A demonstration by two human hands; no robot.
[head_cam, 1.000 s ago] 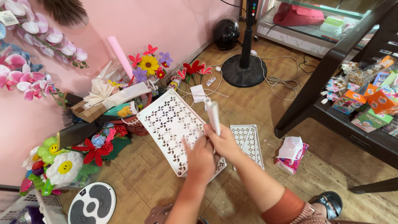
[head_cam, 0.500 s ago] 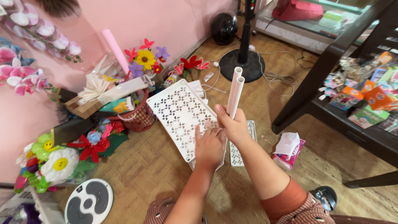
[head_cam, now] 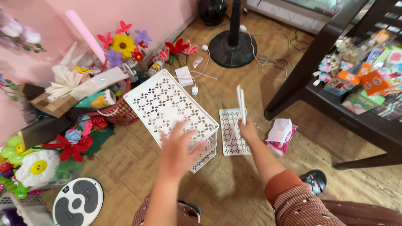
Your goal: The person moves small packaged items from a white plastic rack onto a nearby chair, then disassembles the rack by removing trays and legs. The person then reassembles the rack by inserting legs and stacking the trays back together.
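A white plastic rack with patterned cut-out shelves stands tilted on the wooden floor. My left hand hovers just over its near corner, fingers spread, blurred by motion. My right hand is closed around two thin white tubes held upright. Beneath that hand a separate white cut-out panel lies flat on the floor.
A red basket and artificial flowers crowd the pink wall at left. A fan base with cables stands behind. A dark table with colourful packets is at right. A pink-and-white cloth bundle and a round disc lie on the floor.
My left hand has let go of the rack and pulled back. My right hand has moved right with the white tubes, off the rack, to above the loose panel.
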